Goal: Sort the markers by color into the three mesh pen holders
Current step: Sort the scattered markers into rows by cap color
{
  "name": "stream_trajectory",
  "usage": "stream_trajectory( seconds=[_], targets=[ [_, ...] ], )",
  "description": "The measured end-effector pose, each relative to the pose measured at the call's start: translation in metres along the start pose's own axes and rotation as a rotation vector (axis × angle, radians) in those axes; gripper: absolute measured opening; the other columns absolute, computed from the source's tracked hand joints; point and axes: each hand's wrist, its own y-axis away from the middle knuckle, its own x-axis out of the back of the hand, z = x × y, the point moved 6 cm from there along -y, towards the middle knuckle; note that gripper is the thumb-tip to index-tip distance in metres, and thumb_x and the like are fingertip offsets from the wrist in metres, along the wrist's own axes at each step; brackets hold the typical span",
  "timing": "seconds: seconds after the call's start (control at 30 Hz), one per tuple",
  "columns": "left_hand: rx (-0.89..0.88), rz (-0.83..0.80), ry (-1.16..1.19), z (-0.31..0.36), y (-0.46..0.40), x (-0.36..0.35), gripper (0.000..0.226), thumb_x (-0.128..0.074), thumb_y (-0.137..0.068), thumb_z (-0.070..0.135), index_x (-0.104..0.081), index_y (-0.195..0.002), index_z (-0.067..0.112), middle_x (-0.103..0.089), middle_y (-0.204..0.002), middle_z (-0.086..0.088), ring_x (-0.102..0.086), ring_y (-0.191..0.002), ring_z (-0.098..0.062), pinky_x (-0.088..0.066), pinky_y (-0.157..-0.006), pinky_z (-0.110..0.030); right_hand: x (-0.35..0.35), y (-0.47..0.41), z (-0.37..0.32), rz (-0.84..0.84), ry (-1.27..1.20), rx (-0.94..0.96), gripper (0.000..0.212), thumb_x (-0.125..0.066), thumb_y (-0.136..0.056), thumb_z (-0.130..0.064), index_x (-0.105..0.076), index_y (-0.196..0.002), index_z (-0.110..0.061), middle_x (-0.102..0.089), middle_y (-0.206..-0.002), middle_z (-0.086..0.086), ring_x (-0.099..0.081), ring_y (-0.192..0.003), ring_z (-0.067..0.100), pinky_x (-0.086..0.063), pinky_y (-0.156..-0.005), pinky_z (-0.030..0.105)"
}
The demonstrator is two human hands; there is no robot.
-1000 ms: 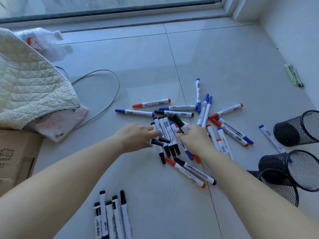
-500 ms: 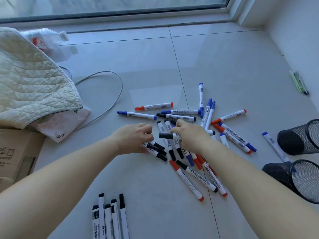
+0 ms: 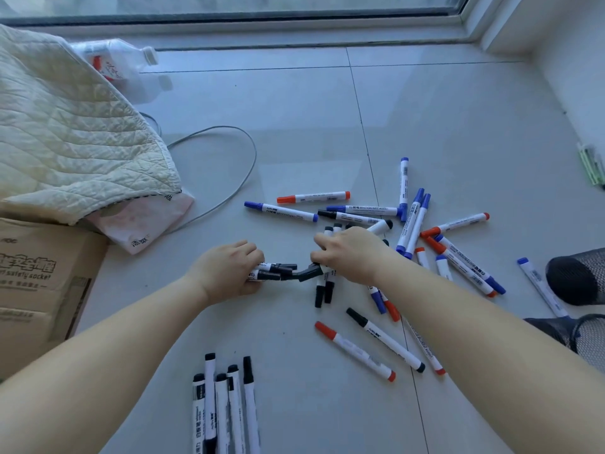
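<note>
Red, blue and black capped markers lie scattered on the tiled floor [image 3: 294,109]. My left hand [image 3: 229,270] grips a bundle of black markers [image 3: 278,271], caps pointing right. My right hand [image 3: 350,253] pinches another black marker [image 3: 309,272] whose cap touches that bundle. Several black markers [image 3: 226,407] lie side by side near the bottom edge. A red marker [image 3: 312,197] and a blue marker [image 3: 281,211] lie beyond my hands. Two black mesh pen holders [image 3: 576,276] [image 3: 586,335] lie on their sides at the right edge.
A quilted cream blanket [image 3: 65,136] and a cardboard box [image 3: 39,290] fill the left side. A plastic bottle [image 3: 121,65] lies at the back, and a grey cable [image 3: 229,178] loops across the tiles. Green items [image 3: 592,165] rest by the right wall.
My left hand has drawn its black markers leftward and closed round them. My right hand has lifted a black marker from the pile and brought its cap to that bundle.
</note>
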Motion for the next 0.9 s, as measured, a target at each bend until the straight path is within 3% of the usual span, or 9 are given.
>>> stream_trajectory(
  seconds=[0.13,0.27,0.33,0.47,0.53,0.6,0.73,0.83,0.9],
  targets=[
    [0.481,-0.116,0.232,-0.023,0.018,-0.017,0.025,-0.060,-0.080,0.029,-0.056,-0.101,0.014,-0.061,-0.100,-0.003,-0.055,-0.089,-0.025,-0.035,-0.063,-0.030,0.011,0.000,0.001,0.165,0.028,-0.007,0.023,-0.048,-0.080,0.001,-0.056,-0.098,-0.010,-0.049,-0.106,0.010,-0.054,-0.077,0.026,-0.036,-0.053,0.031],
    [0.676,-0.031,0.432,-0.014,0.026,-0.006,0.015,-0.058,-0.080,0.027,-0.045,-0.080,0.019,-0.053,-0.076,-0.001,-0.044,-0.069,-0.025,-0.026,-0.054,-0.031,0.045,0.028,0.022,0.631,-0.282,-0.298,0.010,-0.069,-0.061,-0.003,-0.064,-0.070,-0.005,-0.061,-0.086,0.013,-0.058,-0.063,0.028,-0.039,-0.043,0.024],
    [0.731,-0.043,0.551,0.004,0.023,-0.002,0.013,-0.057,-0.079,0.026,-0.047,-0.080,0.018,-0.049,-0.069,0.001,-0.046,-0.067,-0.026,-0.026,-0.049,-0.030,0.047,0.047,0.043,0.734,-0.468,-0.538,0.007,-0.066,-0.067,-0.007,-0.060,-0.068,-0.005,-0.060,-0.082,0.013,-0.051,-0.063,0.026,-0.032,-0.047,0.026],
    [1.041,-0.061,1.067,0.057,0.020,-0.009,0.009,-0.058,-0.077,0.021,-0.052,-0.078,0.015,-0.057,-0.069,-0.002,-0.056,-0.069,-0.024,-0.042,-0.053,-0.026,0.009,0.087,0.082,0.506,-0.745,-0.968,0.020,-0.056,-0.080,-0.027,-0.044,-0.068,-0.016,-0.053,-0.072,0.008,-0.047,-0.069,0.026,-0.028,-0.052,0.027],
    [1.195,-0.089,1.347,0.096,0.016,-0.016,0.010,-0.061,-0.077,0.019,-0.053,-0.073,0.015,-0.059,-0.061,-0.002,-0.057,-0.059,-0.020,-0.046,-0.059,-0.027,-0.006,0.106,0.089,0.432,-0.848,-1.069,0.023,-0.058,-0.080,-0.033,-0.046,-0.065,-0.020,-0.052,-0.065,0.002,-0.050,-0.068,0.024,-0.028,-0.049,0.025],
    [1.293,-0.174,1.492,0.135,0.012,-0.022,0.018,-0.064,-0.077,0.023,-0.054,-0.066,0.014,-0.058,-0.055,0.000,-0.052,-0.049,-0.015,-0.042,-0.052,-0.022,-0.019,0.118,0.091,0.345,-0.857,-1.127,0.020,-0.059,-0.079,-0.030,-0.050,-0.066,-0.018,-0.054,-0.064,0.002,-0.052,-0.066,0.024,-0.031,-0.049,0.024],
    [1.431,-0.216,1.574,0.186,-0.001,-0.030,0.023,-0.067,-0.078,0.033,-0.061,-0.070,0.012,-0.060,-0.055,0.003,-0.049,-0.043,-0.009,-0.034,-0.038,-0.017,-0.039,0.121,0.085,0.190,-0.831,-1.100,0.014,-0.059,-0.077,-0.028,-0.054,-0.074,-0.015,-0.059,-0.071,0.005,-0.055,-0.067,0.026,-0.030,-0.047,0.023],
    [1.528,-0.104,1.540,0.195,-0.014,-0.036,0.025,-0.068,-0.077,0.035,-0.060,-0.070,0.012,-0.061,-0.066,-0.003,-0.054,-0.057,-0.019,-0.048,-0.052,-0.024,-0.045,0.111,0.080,0.184,-0.811,-1.025,0.022,-0.061,-0.079,-0.033,-0.049,-0.070,-0.018,-0.054,-0.070,0.003,-0.053,-0.067,0.024,-0.030,-0.047,0.024],
    [1.560,-0.054,1.469,0.193,-0.021,-0.039,0.030,-0.068,-0.077,0.039,-0.055,-0.067,0.014,-0.059,-0.070,-0.005,-0.054,-0.061,-0.021,-0.046,-0.055,-0.027,-0.047,0.103,0.078,0.201,-0.798,-0.981,0.023,-0.062,-0.080,-0.036,-0.051,-0.071,-0.017,-0.056,-0.075,0.003,-0.053,-0.066,0.024,-0.035,-0.049,0.025]
  ],
)
